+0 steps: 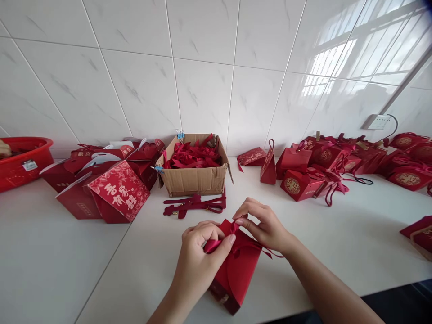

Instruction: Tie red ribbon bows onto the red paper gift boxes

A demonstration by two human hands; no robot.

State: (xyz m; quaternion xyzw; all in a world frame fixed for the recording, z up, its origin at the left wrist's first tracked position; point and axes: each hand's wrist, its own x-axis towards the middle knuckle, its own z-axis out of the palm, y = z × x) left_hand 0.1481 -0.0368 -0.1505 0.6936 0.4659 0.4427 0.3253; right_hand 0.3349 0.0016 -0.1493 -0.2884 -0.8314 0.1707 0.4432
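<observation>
A small red gift box [241, 270] stands on the white table near its front edge, turned at an angle. Red ribbon [234, 228] is looped at the top of the box, and thin loose ends trail off to the right. My left hand [205, 245] is closed on the ribbon, with its thumb across the top of the box and a loop showing between the fingers. Thumb and forefinger of my right hand [258, 220] pinch the same ribbon at the box's top. The part of the ribbon under the fingertips is hidden.
Behind stands a cardboard box [192, 181] of red ribbons, with dark red straps [194, 206] before it. Larger red boxes [118, 193] and a red basin [25, 166] are at the left. Several small red boxes [300, 183] fill the right, near a power socket [377, 121].
</observation>
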